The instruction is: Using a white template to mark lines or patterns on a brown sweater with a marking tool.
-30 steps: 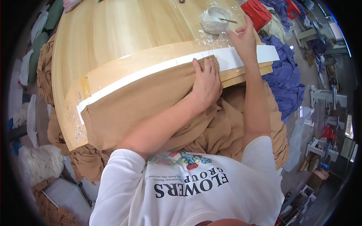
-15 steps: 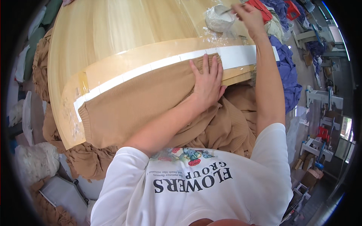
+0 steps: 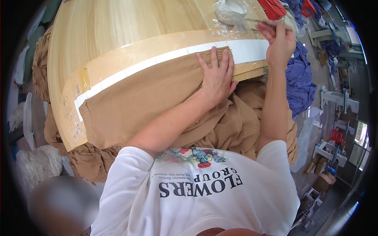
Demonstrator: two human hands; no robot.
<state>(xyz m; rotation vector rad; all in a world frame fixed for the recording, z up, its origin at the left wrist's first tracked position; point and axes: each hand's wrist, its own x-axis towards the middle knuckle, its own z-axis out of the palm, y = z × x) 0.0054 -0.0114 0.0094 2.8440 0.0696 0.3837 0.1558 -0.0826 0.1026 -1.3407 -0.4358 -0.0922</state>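
Note:
My left hand (image 3: pixel 217 76) lies with spread fingers on a brown ribbed knit piece (image 3: pixel 145 98), near its right end. That piece is laid flat along a white strip marked with short lines (image 3: pixel 171 56), on a tan sheet (image 3: pixel 118 59). To the right, my right hand (image 3: pixel 281 45) is raised and closed around a thin stick-like tool (image 3: pixel 255 20); its tip is blurred, so I cannot tell its kind. Just left of the tool stands a white-crusted bowl (image 3: pixel 227 17) with white stuff inside.
Bunched brown knitwear (image 3: pixel 236 122) lies between the table and my body. White smears mark the wooden table (image 3: pixel 118 23) around the bowl. A red object (image 3: pixel 273 8) and purple cloth (image 3: pixel 300 84) are at the right. A blurred round patch (image 3: pixel 63 204) covers the lower left.
My right hand has moved away from the bowl, rightward and nearer to me, with the tool in it. My left hand has stayed on the knit piece. A blurred patch has appeared at lower left.

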